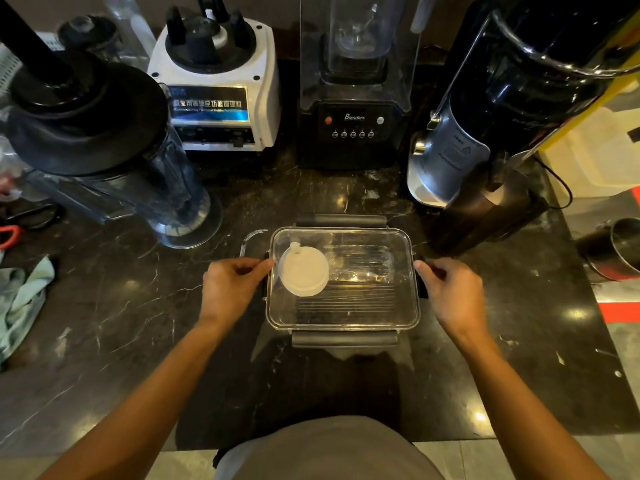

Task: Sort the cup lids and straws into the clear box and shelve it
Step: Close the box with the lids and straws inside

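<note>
1. Clear box (346, 317) sits at frame centre on the dark marble counter (138, 306), holding white cup lids (304, 271) and straws (346, 301).
2. Left hand (230, 285), fingers curled, grips the box's left-end latch.
3. Right hand (450, 289), fingers curled, grips the right-end latch.

1. Clear box (346, 317), black clips.
2. White cup lids (304, 270); thin dark-striped straws (346, 301).
3. Counter (121, 306): black marble, pale veins.
4. Upper-left blender base (221, 84): white, blue label.
5. Left-edge cloth (24, 299): pale green.
</note>
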A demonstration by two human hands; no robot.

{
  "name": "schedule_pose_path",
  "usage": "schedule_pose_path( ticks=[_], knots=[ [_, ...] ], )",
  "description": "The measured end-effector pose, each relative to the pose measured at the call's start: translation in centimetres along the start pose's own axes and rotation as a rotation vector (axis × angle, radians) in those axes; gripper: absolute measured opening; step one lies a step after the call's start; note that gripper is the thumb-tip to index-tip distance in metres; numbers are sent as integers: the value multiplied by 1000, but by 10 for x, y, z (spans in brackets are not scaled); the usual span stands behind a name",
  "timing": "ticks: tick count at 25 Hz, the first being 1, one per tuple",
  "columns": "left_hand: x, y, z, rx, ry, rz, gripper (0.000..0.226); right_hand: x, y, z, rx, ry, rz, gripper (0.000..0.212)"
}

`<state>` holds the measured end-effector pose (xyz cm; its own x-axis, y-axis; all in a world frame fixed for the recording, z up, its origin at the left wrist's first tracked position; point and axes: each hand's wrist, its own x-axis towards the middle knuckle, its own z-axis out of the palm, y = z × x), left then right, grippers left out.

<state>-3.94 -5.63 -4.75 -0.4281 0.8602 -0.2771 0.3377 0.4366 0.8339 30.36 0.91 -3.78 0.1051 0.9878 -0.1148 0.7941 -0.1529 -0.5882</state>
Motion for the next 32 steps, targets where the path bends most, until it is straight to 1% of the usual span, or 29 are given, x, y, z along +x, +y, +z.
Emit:
schedule_pose_path(
  ticks=[3,7,10,11,12,13,14,15,16,18,19,20,22,25,27,32],
  knots=[
    [-2,6,-2,54,-20,37,17,-4,-4,4,-80,-27,1,40],
    [-1,8,-3,85,-24,38,16,-7,-5,6,43,-54,49,42],
    [0,10,-3,131,-69,49,16,-5,-5,5,125,-76,106,43],
    [2,11,-3,197,-80,90,17,-7,-5,6,135,-103,105,41],
    [3,12,-1,300,-77,174,22,-10,-5,7,90,-137,86,41],
    [6,13,2,416,-66,293,31,-17,-7,10,-12,-162,34,52],
    [10,15,6,502,-73,422,42,-24,-8,13,-117,-174,-40,70],
    [14,21,12,558,-106,533,48,-32,-11,16,-186,-161,-131,85],
    [18,30,19,582,-154,628,51,-40,-16,18,-232,-140,-239,94],
    [28,49,38,653,-287,754,56,-55,-22,23,-310,-129,-461,103],
    [32,58,48,717,-352,782,59,-60,-21,26,-338,-140,-532,104],
    [38,66,57,785,-408,788,62,-65,-19,29,-360,-157,-574,105],
    [49,77,70,888,-487,755,68,-71,-14,33,-375,-173,-580,104],
    [57,80,78,912,-537,722,73,-79,-8,35,-378,-157,-573,101],
    [58,77,80,896,-544,731,76,-83,-3,38,-416,-152,-607,98],
    [58,72,81,845,-488,733,75,-83,6,44,-450,-87,-652,85]
  ],
)
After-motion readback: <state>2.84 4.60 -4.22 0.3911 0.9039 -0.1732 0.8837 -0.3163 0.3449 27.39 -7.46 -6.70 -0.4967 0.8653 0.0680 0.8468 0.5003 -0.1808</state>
